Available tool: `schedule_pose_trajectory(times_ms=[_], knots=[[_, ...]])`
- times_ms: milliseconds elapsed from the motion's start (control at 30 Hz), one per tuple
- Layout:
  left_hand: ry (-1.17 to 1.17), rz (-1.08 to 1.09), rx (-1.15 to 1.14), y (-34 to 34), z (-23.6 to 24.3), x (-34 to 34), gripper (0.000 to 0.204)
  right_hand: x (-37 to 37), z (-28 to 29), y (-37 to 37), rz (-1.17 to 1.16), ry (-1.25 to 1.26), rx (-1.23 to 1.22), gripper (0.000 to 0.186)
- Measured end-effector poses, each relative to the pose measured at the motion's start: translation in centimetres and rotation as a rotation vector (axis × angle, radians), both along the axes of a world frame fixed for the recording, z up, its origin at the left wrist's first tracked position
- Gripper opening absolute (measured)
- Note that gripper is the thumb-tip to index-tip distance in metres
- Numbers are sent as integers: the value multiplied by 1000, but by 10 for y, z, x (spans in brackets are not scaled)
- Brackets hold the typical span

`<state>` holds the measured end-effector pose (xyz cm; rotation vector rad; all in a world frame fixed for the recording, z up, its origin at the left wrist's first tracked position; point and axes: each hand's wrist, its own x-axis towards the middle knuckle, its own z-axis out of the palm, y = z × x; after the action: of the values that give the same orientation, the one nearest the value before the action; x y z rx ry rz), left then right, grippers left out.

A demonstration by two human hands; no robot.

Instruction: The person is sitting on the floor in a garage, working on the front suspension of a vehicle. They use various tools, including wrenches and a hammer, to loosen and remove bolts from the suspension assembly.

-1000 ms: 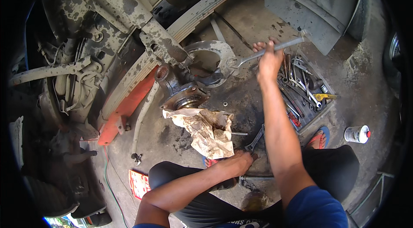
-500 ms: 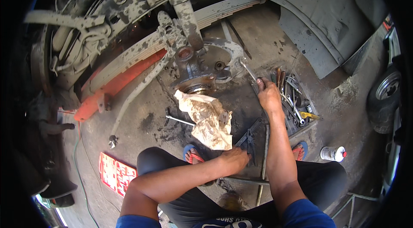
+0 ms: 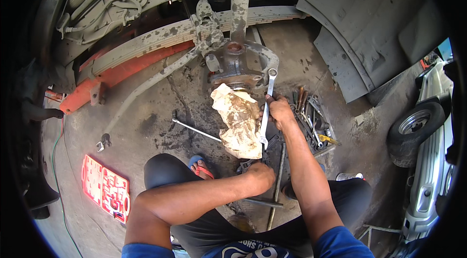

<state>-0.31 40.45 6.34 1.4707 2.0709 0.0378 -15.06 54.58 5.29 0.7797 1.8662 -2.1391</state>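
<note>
A long silver combination wrench (image 3: 266,117) is held upright in my right hand (image 3: 281,111), its ring end beside the steering knuckle (image 3: 237,65). My left hand (image 3: 260,178) is closed just below the wrench's open end. A dark thin piece shows above its fist, but most of what it holds is hidden. Left of the wrench, a grease-stained cream cloth or paper (image 3: 236,121) hangs over the spindle below the knuckle. Dark metal tools lie on the floor partly behind my left hand.
A socket handle (image 3: 194,129) lies left of the cloth. At the right is a tray of mixed hand tools (image 3: 316,124). A red tool case (image 3: 104,185) lies open at the left. Leaf springs (image 3: 146,46) and a fender (image 3: 365,29) overhang. A metal bar (image 3: 277,185) lies between my legs.
My right hand has drawn the wrench back toward me, left of the tool tray. My left hand has come up slightly toward its lower end. The whole view has shifted.
</note>
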Motion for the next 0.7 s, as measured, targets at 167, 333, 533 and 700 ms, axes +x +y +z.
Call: schedule_pose_trajectory(times_ms=[167, 333, 533, 700], knots=[[-36, 52, -62, -6, 14, 5, 24, -1, 7, 30, 82, -95, 5, 40], [6, -29, -16, -6, 25, 7, 21, -8, 14, 55, 204, -116, 10, 43], [98, -69, 54, -3, 23, 2, 22, -5, 10, 61, 216, -150, -45, 47], [124, -65, 47, -4, 21, 3, 23, -11, 30, 75, 293, -204, 284, 52]])
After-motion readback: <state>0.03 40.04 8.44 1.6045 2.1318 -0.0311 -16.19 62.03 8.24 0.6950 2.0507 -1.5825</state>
